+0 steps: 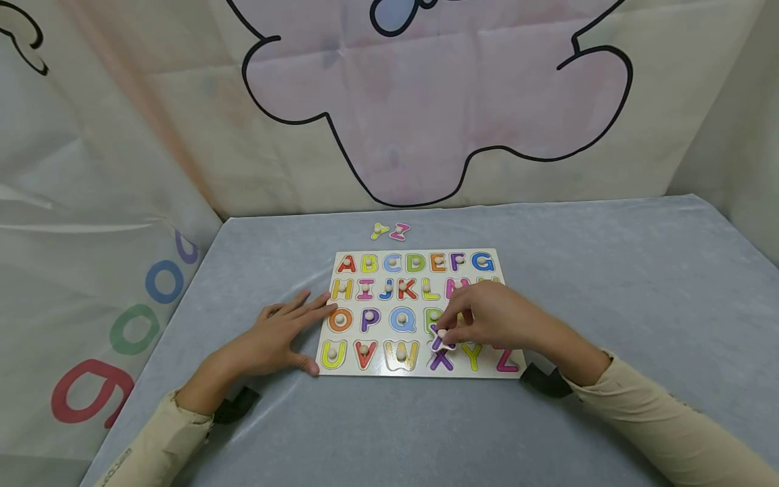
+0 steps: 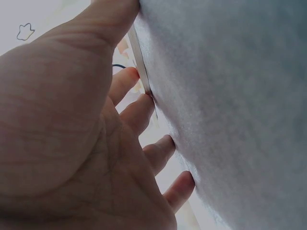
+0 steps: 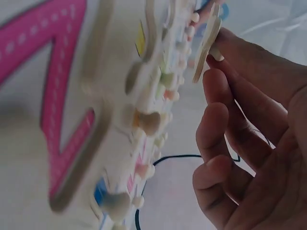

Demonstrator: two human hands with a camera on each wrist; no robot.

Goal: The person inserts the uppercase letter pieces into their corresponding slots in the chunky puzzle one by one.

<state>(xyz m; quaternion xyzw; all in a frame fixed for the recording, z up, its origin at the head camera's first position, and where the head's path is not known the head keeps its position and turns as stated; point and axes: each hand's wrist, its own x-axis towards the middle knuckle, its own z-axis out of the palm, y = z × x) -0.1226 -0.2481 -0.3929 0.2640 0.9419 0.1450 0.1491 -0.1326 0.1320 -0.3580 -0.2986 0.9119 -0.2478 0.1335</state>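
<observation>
A white alphabet puzzle board (image 1: 383, 336) lies on the table, most of its letters fitted with knobbed pieces. My right hand (image 1: 496, 314) pinches a purple X piece (image 1: 439, 340) by its knob, just over the printed X recess (image 1: 441, 362) in the bottom row. In the right wrist view the X piece (image 3: 206, 45) appears edge-on, held between thumb and forefinger. The yellow Y recess (image 1: 471, 356) and pink Z recess (image 1: 506, 362) hold no piece. My left hand (image 1: 270, 338) lies with fingers spread, touching the board's left edge. Part of the board's right side is hidden behind the right hand.
A loose yellow Y piece (image 1: 379, 230) and a pink Z piece (image 1: 399, 232) lie on the table beyond the board. Grey cloth (image 1: 608, 291) covers the table. A printed curtain (image 1: 395, 135) hangs behind it, and another sheet (image 1: 73, 270) hangs at the left.
</observation>
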